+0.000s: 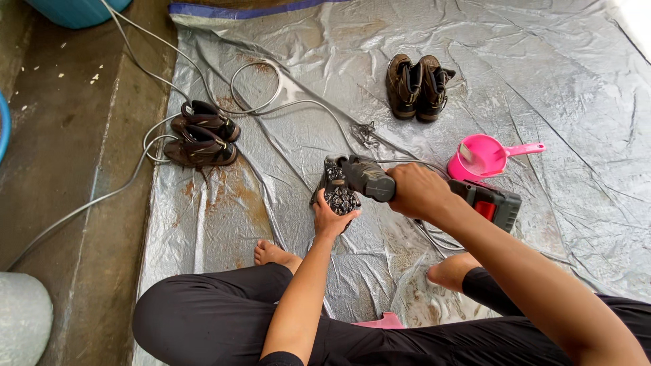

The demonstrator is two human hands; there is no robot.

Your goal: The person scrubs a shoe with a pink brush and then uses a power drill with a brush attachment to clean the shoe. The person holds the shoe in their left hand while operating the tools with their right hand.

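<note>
Spread under you is lying a crinkled silver-grey plastic tarpaulin (542,81), glossy and creased, with rusty brown stains showing near your knees and bare concrete running along its left edge. You are sitting cross-legged on it in black trousers, bare feet poking out.

Your left hand (330,220) is gripping a dark boot with a knobbly lugged sole (337,190), fingers curled up around its lower end so the tread is facing you; the boot is resting on the tarpaulin just ahead of your knees, near the middle of the sheet. Your right hand (417,191) is wrapping tightly around the handle of a black and red power tool (407,186); its dark cylindrical nose is pointing left and sitting against the boot's upper side, while the boxy red-and-black rear is sticking out behind your wrist. What is fitted on the nose is hard to make out, possibly a brush head.

Beside the tool, a glossy pink plastic scoop with a straight handle (485,157) is lying on the sheet. Farther off, a pair of brown lace-up leather boots (416,87) is standing upright, and a pair of brown low shoes (202,134) is sitting at the left edge. A thin grey hose (254,87) is looping between them.
</note>
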